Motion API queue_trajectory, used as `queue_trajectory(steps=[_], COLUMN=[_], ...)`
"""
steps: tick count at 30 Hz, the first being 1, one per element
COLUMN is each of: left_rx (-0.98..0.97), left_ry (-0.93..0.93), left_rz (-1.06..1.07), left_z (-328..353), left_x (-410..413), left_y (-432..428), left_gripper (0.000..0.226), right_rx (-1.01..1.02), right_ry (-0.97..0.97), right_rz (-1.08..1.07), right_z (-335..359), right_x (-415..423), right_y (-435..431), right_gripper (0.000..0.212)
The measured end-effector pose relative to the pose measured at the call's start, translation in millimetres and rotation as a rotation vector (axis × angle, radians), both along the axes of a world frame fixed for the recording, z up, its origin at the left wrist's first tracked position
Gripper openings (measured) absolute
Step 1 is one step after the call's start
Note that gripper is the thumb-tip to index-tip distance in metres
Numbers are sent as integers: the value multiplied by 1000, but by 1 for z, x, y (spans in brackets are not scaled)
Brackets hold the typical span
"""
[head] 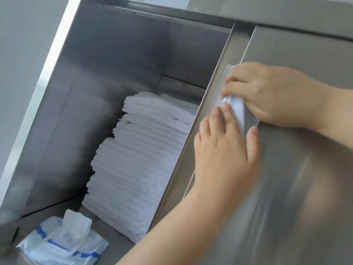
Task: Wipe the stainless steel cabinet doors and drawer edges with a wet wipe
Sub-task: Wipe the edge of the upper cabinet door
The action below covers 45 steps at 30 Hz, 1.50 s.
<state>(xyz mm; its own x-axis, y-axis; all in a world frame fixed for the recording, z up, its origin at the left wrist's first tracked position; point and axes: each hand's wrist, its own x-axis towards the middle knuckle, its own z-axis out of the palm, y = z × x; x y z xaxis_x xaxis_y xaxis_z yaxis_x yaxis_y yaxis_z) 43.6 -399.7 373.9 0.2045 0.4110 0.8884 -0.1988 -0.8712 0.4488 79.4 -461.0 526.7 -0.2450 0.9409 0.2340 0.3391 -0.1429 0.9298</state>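
I see the right hand (pixel 271 96) curled round the wipe (pixel 237 109), pressing it on the left edge of the cabinet door (pixel 305 169). The left hand (pixel 223 153) lies flat just below, straight fingers touching the wipe's lower end.

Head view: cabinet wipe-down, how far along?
Done: cannot tell; no clear wiped trace shows. In hand: right hand bunches the white wet wipe at the left edge of the brushed stainless steel door, left hand pressing it flat. Left: seemingly the door's broad face and the rim of the open compartment.
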Motion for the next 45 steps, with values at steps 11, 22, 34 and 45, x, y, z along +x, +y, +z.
queue_trajectory(steps=[11, 22, 34, 45], left_rx=[-228, -524, -692, -727], left_ry=[177, 230, 266, 292], left_rz=[-167, -341, -361, -285], left_z=[-170, -320, -434, -468], left_x=[-19, -45, -54, -51], left_y=[-24, -22, -20, -24], left_gripper=[79, 65, 53, 42], right_rx=[-168, -545, -758, -839], right_ry=[12, 128, 269, 382], right_rz=[-154, -357, -443, -510], right_z=[-171, -326, -429, -464], right_x=[-17, -20, -26, -32], right_y=[3, 17, 32, 50], right_gripper=[41, 41, 36, 27])
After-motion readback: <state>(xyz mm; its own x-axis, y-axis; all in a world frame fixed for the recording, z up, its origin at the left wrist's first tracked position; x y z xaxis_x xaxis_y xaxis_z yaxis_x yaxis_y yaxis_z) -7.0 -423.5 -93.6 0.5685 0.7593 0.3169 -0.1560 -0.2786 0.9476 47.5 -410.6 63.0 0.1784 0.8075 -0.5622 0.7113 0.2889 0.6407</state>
